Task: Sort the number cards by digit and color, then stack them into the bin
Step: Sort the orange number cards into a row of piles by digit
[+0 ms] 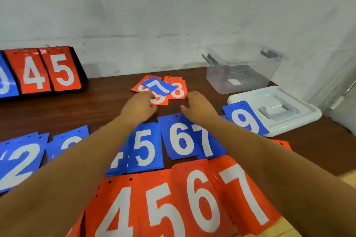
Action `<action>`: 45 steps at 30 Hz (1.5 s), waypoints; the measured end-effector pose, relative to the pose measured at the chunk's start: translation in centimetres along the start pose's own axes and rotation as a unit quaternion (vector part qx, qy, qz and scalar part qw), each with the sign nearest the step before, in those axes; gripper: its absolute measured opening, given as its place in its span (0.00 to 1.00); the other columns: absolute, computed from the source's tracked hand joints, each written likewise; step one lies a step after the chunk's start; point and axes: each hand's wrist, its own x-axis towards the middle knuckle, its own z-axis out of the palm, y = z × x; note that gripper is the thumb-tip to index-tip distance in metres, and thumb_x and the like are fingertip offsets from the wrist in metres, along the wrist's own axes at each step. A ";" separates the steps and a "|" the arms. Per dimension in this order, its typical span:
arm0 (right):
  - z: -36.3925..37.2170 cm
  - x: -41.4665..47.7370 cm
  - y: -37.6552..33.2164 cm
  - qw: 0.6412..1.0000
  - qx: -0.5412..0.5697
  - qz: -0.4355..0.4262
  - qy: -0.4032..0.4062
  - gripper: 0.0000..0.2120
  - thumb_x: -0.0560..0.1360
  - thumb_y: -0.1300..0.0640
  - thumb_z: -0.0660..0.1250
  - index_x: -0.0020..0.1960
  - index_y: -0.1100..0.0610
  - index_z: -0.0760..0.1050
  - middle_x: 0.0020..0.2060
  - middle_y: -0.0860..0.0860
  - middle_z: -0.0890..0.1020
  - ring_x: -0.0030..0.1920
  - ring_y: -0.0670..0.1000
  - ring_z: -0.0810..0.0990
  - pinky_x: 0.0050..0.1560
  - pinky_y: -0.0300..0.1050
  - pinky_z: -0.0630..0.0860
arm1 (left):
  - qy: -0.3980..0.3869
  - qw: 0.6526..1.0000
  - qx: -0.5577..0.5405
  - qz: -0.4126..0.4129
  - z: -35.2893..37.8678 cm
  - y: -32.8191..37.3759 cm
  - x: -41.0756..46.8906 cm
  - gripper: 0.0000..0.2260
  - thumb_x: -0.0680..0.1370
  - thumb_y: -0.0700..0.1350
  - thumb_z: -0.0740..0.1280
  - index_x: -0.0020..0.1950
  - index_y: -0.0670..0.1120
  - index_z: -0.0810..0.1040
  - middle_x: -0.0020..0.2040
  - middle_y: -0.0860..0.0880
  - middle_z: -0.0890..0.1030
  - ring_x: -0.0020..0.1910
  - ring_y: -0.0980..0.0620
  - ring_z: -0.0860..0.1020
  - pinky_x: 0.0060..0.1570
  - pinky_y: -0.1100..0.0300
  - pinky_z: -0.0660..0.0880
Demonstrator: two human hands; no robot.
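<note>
The back wall is pale grey and scuffed, and under it runs a dark brown wooden table [107, 98]. From my end a good deal is covered. My forearms lie across the blue row, so the blue 3 [71, 140] and blue 4 [115, 163] show only in slivers. The blue 2 [21, 161] is cut by the left edge, and a red corner [281, 143] peeks out behind my right arm, its digit hidden. At far left a flip scoreboard [38, 71] shows red 4 and 5, with a blue digit cropped.

The cards are thin, flat, glossy rectangles with white digits and small punched holes along the top. The nearest row is red 4 [115, 208], red 5 [161, 208], red 6 [200, 198] and red 7 [244, 194], overlapping. Above it lie blue 5 [145, 146], blue 6 [180, 138] and blue 7 [207, 140]. The blue 9 [244, 119] rests partly on a white moulded lid [300, 106]. The clear plastic bin [256, 77] stands by the wall at right, blurred.

Further out sits a loose pile: a red 9 [159, 100], a red 8 [178, 90] and a tilted blue card [159, 86] on top of both. My left hand [141, 105] has its fingers bent down onto the red 9; I cannot tell whether it pinches or only presses. My right hand [196, 105] hovers just beside the red 8, fingers loosely curled, holding nothing.
</note>
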 end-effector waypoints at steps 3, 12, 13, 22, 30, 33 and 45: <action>0.9 3.7 0.5 0.999 -0.033 0.002 -0.005 0.15 0.77 0.52 0.65 0.60 0.59 0.73 0.57 0.56 0.76 0.57 0.56 0.76 0.57 0.51 0.74 | -0.054 0.997 0.031 0.039 1.2 -0.7 1.4 0.22 0.80 0.52 0.64 0.74 0.50 0.69 0.71 0.46 0.72 0.68 0.46 0.72 0.66 0.52 0.70; 2.6 8.0 1.5 0.990 -0.104 -0.091 -0.027 0.18 0.78 0.45 0.65 0.62 0.55 0.76 0.58 0.54 0.79 0.57 0.56 0.76 0.55 0.51 0.74 | -0.059 0.990 0.064 0.114 0.8 -3.1 1.4 0.15 0.80 0.45 0.64 0.67 0.51 0.76 0.66 0.50 0.76 0.64 0.50 0.73 0.65 0.55 0.71; 2.6 7.5 1.3 0.984 -0.134 -0.118 -0.016 0.15 0.79 0.46 0.62 0.59 0.56 0.76 0.54 0.54 0.79 0.53 0.56 0.77 0.50 0.50 0.74 | -0.056 0.991 0.055 0.112 0.8 -3.2 1.4 0.15 0.80 0.45 0.64 0.67 0.51 0.76 0.66 0.50 0.76 0.65 0.50 0.72 0.65 0.56 0.70; -0.4 3.3 1.3 0.955 -0.105 -0.082 0.264 0.09 0.77 0.60 0.62 0.53 0.59 0.80 0.47 0.55 0.80 0.46 0.57 0.78 0.49 0.50 0.73 | 0.048 0.975 -0.216 -0.029 -0.9 0.1 0.4 0.15 0.82 0.51 0.61 0.44 0.45 0.82 0.43 0.48 0.83 0.43 0.50 0.80 0.44 0.52 0.77; 1.1 0.2 -2.2 0.924 -0.059 -0.299 0.229 0.08 0.76 0.54 0.67 0.51 0.57 0.82 0.45 0.53 0.77 0.47 0.54 0.76 0.48 0.48 0.73 | -0.106 0.700 -0.679 -0.191 -3.3 1.8 -0.6 0.14 0.80 0.41 0.65 0.63 0.35 0.76 0.52 0.39 0.84 0.48 0.44 0.85 0.47 0.54 0.82; 1.1 0.6 -2.1 0.962 0.064 -0.208 0.166 0.15 0.79 0.49 0.65 0.60 0.57 0.79 0.54 0.52 0.78 0.55 0.52 0.76 0.58 0.45 0.73 | -0.035 0.727 -0.649 -0.220 -3.3 0.9 -0.7 0.11 0.79 0.33 0.64 0.61 0.35 0.76 0.54 0.39 0.83 0.47 0.45 0.84 0.41 0.54 0.82; 2.5 8.3 1.2 0.992 -0.113 -0.051 -0.038 0.16 0.79 0.53 0.63 0.67 0.52 0.75 0.64 0.55 0.75 0.63 0.56 0.74 0.63 0.51 0.72 | -0.029 0.808 -0.542 -0.230 -2.7 -2.4 -0.8 0.07 0.78 0.41 0.69 0.56 0.43 0.78 0.56 0.45 0.83 0.50 0.49 0.84 0.36 0.58 0.82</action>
